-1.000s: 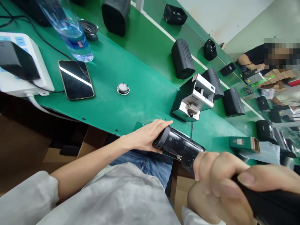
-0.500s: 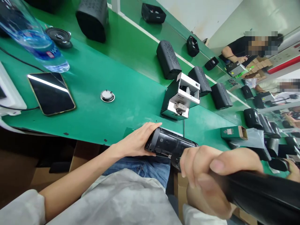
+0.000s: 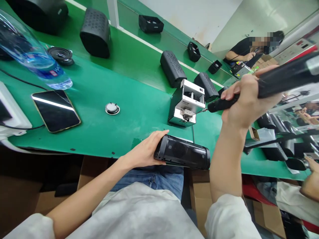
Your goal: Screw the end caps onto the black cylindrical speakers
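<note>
One screwdriver (image 3: 279,81) now at screw feeder (image 3: 186,104)

ok so it's a green bench (image 3: 139,99); phone (image 3: 56,111) lying screen-up on the left, water bottle (image 3: 48,68) just past it, speaker driver (image 3: 61,54) behind that, plus a white power strip (image 3: 18,113); little round silvery part (image 3: 112,108) near the middle; boxy black-and-white machine (image 3: 188,103) standing further right; green strip (image 3: 134,56) behind carries black speaker housings (image 3: 171,68)

Over on the counter (image 3: 139,99), the phone (image 3: 56,112) lies before the bottle (image 3: 48,67), the machine (image 3: 186,105) to their right, behind the speaker (image 3: 184,153).
</note>
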A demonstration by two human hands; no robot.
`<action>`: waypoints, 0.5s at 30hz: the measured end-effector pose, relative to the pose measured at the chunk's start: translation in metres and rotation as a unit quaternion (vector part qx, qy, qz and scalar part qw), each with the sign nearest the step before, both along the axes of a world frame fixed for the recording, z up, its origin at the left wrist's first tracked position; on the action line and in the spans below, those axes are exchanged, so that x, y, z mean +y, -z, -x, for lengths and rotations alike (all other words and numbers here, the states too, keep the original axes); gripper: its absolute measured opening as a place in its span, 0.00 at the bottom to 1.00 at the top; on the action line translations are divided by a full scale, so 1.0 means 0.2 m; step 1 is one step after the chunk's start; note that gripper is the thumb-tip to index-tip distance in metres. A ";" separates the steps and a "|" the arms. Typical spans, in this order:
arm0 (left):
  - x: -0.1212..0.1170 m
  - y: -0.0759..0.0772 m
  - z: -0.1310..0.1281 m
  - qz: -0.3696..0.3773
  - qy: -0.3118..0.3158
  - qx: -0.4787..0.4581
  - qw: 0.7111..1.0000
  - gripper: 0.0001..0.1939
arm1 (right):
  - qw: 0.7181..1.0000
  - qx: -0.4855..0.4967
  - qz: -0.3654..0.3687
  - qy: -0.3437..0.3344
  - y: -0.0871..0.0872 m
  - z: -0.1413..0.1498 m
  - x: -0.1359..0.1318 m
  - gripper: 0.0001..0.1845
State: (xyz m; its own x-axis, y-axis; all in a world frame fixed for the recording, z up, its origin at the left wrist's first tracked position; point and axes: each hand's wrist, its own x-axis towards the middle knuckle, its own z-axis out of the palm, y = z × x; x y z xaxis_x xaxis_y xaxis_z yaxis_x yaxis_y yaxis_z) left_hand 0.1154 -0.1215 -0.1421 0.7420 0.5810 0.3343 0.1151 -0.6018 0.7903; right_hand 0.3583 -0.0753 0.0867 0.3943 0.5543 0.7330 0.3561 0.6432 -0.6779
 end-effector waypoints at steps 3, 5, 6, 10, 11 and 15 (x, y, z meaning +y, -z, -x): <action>0.00 0.00 0.00 0.000 -0.002 0.001 1.000 0.76 | 0.998 -0.014 0.065 -0.010 -0.01 -0.01 0.00 0.17; 0.00 0.00 0.00 0.002 -0.001 0.001 1.000 0.75 | 0.996 -0.002 0.085 -0.005 -0.01 -0.01 -0.01 0.17; 0.00 0.00 0.00 0.004 0.000 0.000 1.000 0.75 | 0.996 0.012 0.086 0.002 -0.02 -0.01 -0.01 0.17; 0.01 -0.01 0.01 0.012 0.004 -0.005 1.000 0.73 | 0.993 0.087 0.073 0.022 0.00 0.02 0.00 0.12; 0.01 -0.01 0.01 0.012 0.005 -0.008 1.000 0.73 | 0.992 0.101 0.072 0.022 0.00 0.03 0.01 0.08; 0.01 -0.01 0.01 0.001 0.006 -0.017 1.000 0.72 | 0.983 0.065 0.139 -0.096 0.04 0.04 0.00 0.32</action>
